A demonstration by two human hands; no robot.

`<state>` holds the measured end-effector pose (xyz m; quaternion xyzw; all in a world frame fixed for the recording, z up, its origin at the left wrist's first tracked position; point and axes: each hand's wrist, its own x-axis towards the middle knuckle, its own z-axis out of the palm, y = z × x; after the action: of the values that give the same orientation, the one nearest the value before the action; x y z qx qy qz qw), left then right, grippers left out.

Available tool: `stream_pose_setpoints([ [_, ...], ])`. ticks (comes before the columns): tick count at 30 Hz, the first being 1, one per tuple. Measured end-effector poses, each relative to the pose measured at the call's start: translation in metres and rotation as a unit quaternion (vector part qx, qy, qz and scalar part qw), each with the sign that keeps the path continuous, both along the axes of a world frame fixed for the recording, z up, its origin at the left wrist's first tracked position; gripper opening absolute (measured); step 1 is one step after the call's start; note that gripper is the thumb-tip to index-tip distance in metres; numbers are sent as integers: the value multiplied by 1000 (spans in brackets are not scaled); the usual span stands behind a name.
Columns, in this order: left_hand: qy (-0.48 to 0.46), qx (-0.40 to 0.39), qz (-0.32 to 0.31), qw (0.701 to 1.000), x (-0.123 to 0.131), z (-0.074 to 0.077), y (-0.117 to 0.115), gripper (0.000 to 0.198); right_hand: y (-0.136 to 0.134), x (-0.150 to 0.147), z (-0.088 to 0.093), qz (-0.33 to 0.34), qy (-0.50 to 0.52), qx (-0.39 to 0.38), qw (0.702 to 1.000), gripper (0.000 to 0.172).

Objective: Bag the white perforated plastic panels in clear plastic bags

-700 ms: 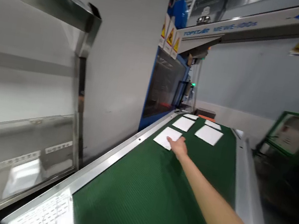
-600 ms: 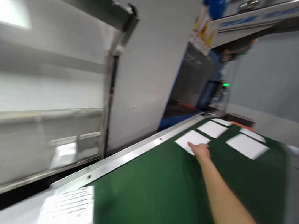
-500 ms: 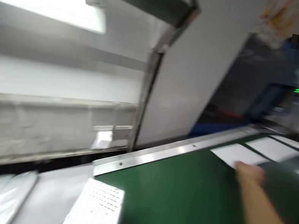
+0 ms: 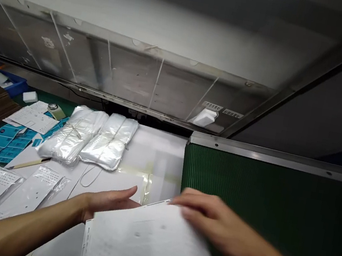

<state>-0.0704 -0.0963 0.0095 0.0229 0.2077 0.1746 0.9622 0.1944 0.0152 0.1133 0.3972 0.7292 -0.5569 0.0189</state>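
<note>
handling thin paper sheet (image 4: 150, 243), l hand (image 4: 108, 203), r hand (image 4: 210, 221)

Bare, ungloved left hand (image 4: 109, 203) and right hand (image 4: 211, 219)

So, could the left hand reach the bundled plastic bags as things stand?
Probably yes: the left hand is open beside the white sheets, and the bundled plastic bags lie ahead, with only a flat sheet between.
</note>
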Motion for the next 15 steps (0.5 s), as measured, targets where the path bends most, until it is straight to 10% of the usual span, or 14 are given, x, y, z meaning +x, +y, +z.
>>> stream_pose_setpoints([
  [3, -6, 31, 14, 999, -28, 11, -37, 57, -46, -72, 1, 94, 2, -39, 995, 28],
  [7, 7, 18, 91, 996, -66, 19, -84, 69, -92, -124, -10, 75, -24, 189, 979, 29],
  [10, 42, 3, 175, 984, -85, 19, -113, 71, -134, -137, -18, -155, -39, 281, 946, 38],
  [15, 103, -17, 257, 961, -96, 9, -158, 65, -244, -167, -51, -573, -50, -13, 818, 45],
])
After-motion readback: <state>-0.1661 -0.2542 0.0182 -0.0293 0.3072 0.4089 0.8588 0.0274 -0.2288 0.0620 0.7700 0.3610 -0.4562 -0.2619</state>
